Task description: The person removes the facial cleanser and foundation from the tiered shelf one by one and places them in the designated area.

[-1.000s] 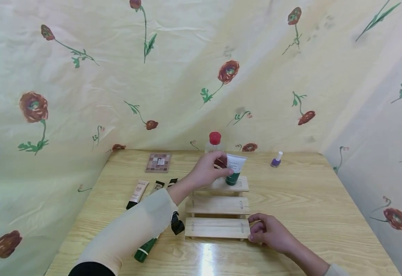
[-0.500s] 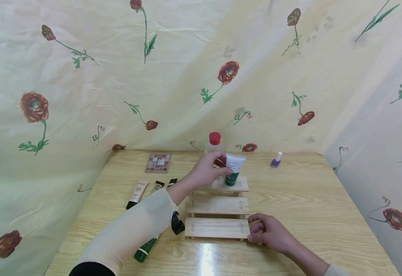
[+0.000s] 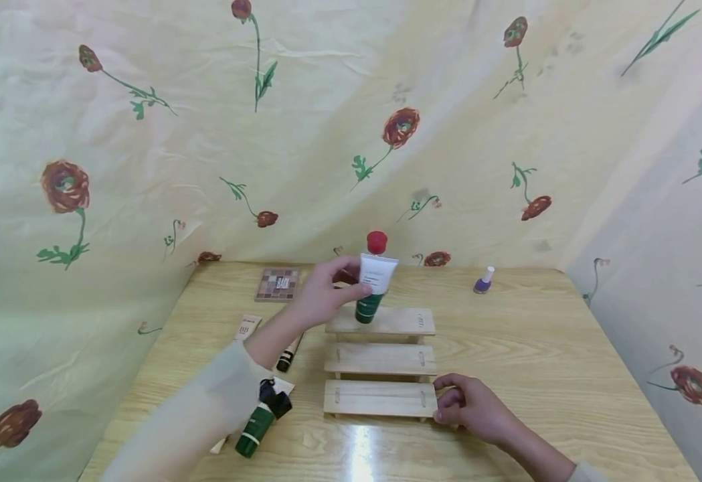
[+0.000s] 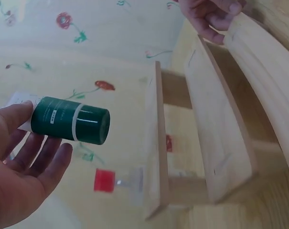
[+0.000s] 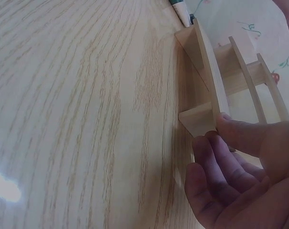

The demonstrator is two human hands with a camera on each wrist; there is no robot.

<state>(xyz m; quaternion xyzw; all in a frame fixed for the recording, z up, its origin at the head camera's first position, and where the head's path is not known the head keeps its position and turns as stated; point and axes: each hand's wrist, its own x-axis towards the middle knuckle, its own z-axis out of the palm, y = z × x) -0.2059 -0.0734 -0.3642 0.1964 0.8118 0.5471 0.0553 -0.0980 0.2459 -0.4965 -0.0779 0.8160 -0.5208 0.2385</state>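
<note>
A white and green squeeze tube (image 3: 371,288) is pinched between the thumb and fingers of my left hand (image 3: 326,291), green cap end down, in front of the top step of a three-step wooden display rack (image 3: 381,398). In the left wrist view the tube (image 4: 63,119) is apart from the rack (image 4: 220,129). My right hand (image 3: 474,410) holds the right end of the lowest step. The right wrist view has the thumb of that hand (image 5: 244,176) against the board's edge, fingers curled beneath.
Behind the rack stands a clear bottle with a red cap (image 3: 377,242). Purple nail polish (image 3: 483,281) is at the back right. An eyeshadow palette (image 3: 276,284), a BB cream tube (image 3: 246,327), a black-capped tube (image 3: 286,358) and a green tube (image 3: 255,428) lie left, partly under my sleeve.
My left hand has carried the tube left, from above the right part of the top step toward its middle and slightly up. My right hand keeps its place on the rack.
</note>
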